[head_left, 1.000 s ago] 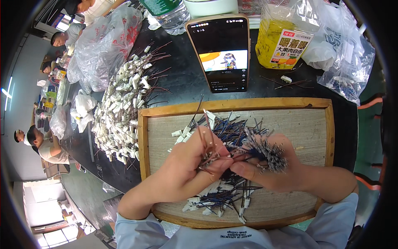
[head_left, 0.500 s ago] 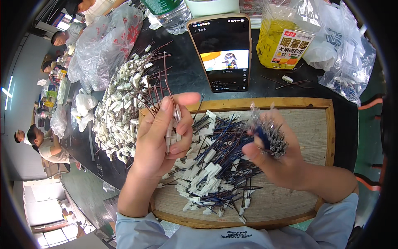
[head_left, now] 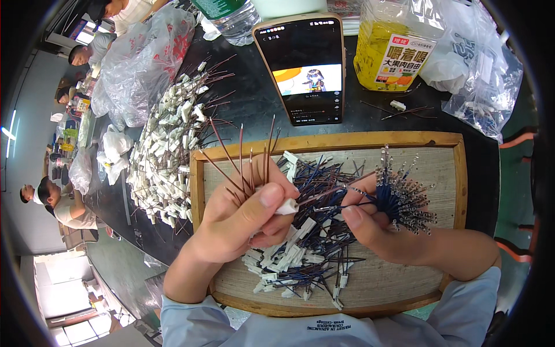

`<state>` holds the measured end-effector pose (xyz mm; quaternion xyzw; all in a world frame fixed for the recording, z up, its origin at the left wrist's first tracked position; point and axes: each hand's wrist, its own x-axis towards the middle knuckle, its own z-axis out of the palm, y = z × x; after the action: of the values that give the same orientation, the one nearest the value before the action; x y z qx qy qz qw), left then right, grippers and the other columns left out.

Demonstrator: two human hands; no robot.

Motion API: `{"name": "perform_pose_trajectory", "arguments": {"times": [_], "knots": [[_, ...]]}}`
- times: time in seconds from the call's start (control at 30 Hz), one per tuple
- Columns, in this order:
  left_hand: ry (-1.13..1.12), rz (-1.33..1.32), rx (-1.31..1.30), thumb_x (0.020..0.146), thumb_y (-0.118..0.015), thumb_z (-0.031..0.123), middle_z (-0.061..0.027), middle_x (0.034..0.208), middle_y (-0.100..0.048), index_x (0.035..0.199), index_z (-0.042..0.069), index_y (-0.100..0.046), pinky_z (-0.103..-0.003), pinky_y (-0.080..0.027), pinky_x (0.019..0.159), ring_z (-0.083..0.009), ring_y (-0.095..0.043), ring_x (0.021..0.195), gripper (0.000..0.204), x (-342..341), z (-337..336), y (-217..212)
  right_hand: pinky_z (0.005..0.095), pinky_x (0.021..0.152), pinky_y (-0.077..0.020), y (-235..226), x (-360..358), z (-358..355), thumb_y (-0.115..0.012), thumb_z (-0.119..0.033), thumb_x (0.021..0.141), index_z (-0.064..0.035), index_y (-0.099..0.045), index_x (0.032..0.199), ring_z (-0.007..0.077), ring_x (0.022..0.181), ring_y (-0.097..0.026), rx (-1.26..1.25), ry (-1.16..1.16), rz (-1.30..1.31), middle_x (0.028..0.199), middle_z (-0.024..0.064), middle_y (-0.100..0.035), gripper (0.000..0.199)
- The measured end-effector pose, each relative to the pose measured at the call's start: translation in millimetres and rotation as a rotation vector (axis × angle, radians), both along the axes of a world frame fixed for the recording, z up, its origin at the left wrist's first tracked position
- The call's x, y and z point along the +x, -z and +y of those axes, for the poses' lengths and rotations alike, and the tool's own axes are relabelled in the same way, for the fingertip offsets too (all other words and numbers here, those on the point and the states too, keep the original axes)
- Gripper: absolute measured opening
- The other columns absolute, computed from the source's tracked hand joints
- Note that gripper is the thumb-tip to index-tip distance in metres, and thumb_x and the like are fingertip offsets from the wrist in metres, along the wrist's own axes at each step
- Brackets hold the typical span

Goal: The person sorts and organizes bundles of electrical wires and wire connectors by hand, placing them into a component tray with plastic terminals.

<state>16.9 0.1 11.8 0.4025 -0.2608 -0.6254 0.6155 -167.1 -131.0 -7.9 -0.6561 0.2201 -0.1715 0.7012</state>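
My left hand [head_left: 245,211] is closed, with a white connector housing [head_left: 287,206] between thumb and fingers. Several brown wires [head_left: 240,156] fan up out of the same grip. In my right hand [head_left: 376,228], also closed, is a bundle of blue wires [head_left: 399,199] with metal terminals splayed outward. A single blue wire, tipped with metal, points from the right fingertips toward the housing, apart from it. One brown wire stretches from the housing to the right fingers. Under both hands lies a heap of white connectors [head_left: 289,254] with blue and brown wires.
The heap sits on a wood-framed board [head_left: 399,283]. To the left is a large pile of white connectors [head_left: 167,150] with brown wires. A phone [head_left: 306,110] stands behind the board, beside a yellow drink container [head_left: 381,63]. Plastic bags [head_left: 144,63] lie around; people sit far left.
My left hand has turned and moved right, bringing one white housing forward. My right hand has steadied, and a single blue wire now projects from it toward the left hand.
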Motion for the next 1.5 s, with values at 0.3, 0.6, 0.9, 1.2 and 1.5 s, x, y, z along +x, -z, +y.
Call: {"name": "perform_pose_trajectory", "arguments": {"times": [0.3,0.6,0.9,1.2,1.5], "knots": [[-0.007,-0.11,0.056,0.094,-0.051,0.014,-0.0002,0.063,-0.044,0.098,0.001,-0.049,-0.02,-0.028,0.044,-0.0049,-0.036,0.048,0.014,-6.8,0.9,-2.4,0.016,0.05,-0.0431,9.5,2.1,5.7,-0.07,-0.006,0.08,0.0015,-0.063,0.088,0.0021,0.062,-0.057,-0.06,0.052,-0.17,0.073,0.0033,-0.063,0.013],[-0.006,-0.144,0.123,0.094,-0.051,0.012,0.001,0.063,-0.045,0.099,0.001,-0.049,-0.019,-0.029,0.046,-0.0039,-0.037,0.049,0.012,-6.6,1.8,-7.1,0.0243,0.056,-0.0482,9.7,3.4,-3.0,-0.073,-0.005,0.076,0.0001,-0.065,0.087,0.014,0.065,-0.065,-0.239,-0.074,-0.228,0.078,0.0088,-0.066,0.014],[0.037,-0.013,0.195,0.092,-0.054,0.01,0.0013,0.062,-0.044,0.099,0.0,-0.048,-0.02,-0.027,0.044,-0.0042,-0.036,0.048,0.013,-1.9,3.3,-10.9,0.0231,0.051,-0.0477,15.8,6.8,-8.3,-0.073,0.001,0.072,-0.0029,-0.067,0.089,0.0143,0.06,-0.065,-0.531,-0.061,-0.368,0.075,0.0079,-0.068,0.019],[-0.026,-0.176,0.213,0.092,-0.054,0.009,0.001,0.071,-0.047,0.101,0.0,-0.049,-0.019,-0.031,0.046,-0.0028,-0.04,0.051,0.014,-9.4,2.1,-13.9,0.0234,0.052,-0.0457,16.0,3.0,-8.1,-0.076,-0.009,0.07,-0.007,-0.068,0.097,0.0135,0.059,-0.062,-0.523,-0.037,-0.356,0.071,0.0046,-0.065,0.029],[-0.051,-0.273,0.229,0.092,-0.055,0.008,0.0017,0.073,-0.05,0.101,0.002,-0.05,-0.018,-0.033,0.05,-0.0015,-0.041,0.055,0.012,-13.8,3.4,-14.0,0.0251,0.051,-0.0465,8.0,-0.6,-14.9,-0.075,-0.014,0.066,-0.0085,-0.068,0.101,0.0159,0.059,-0.064,-0.609,-0.101,-0.323,0.07,0.0041,-0.066,0.036]]}}
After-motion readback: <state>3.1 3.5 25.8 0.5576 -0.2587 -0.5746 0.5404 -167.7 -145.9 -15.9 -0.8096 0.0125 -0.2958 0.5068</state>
